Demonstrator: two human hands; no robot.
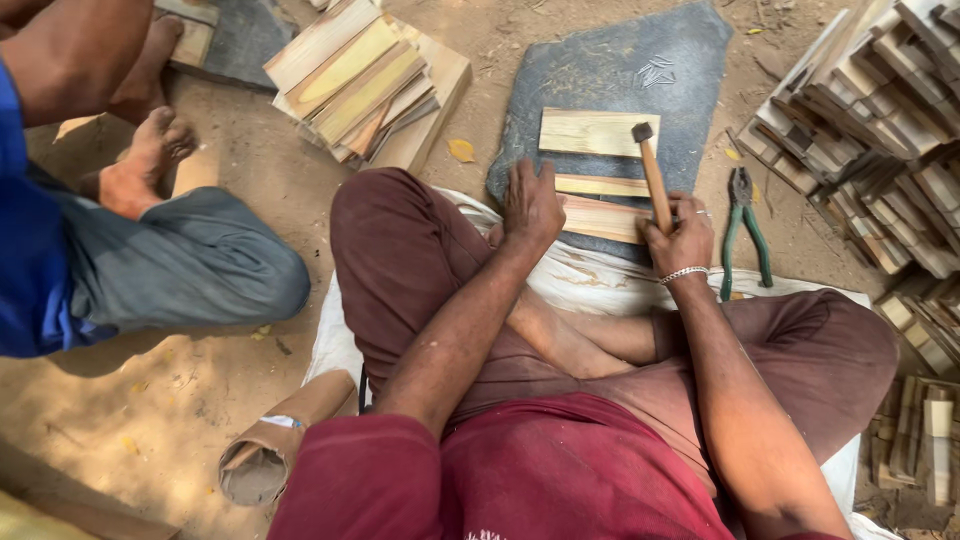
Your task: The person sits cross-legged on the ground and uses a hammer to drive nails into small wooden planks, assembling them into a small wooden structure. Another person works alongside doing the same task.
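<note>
Head view: person sits cross-legged on white cloth [600, 275]. Right hand [682, 238] clenched round hammer [652, 175] handle — head rests near top slat [590, 131]. Left hand [530, 203] pressed flat, fingers spread, on wooden slats [605, 215] lying on dark stone slab [620, 80]. Green-handled pliers [745, 225] on ground just right of slab. Slat stacks [365, 85] beyond — co-worker's feet at left.

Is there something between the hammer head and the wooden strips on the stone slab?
Nothing visible. The hammer in the right hand hangs over the slab, and the left hand presses the strips from their left end.
</note>
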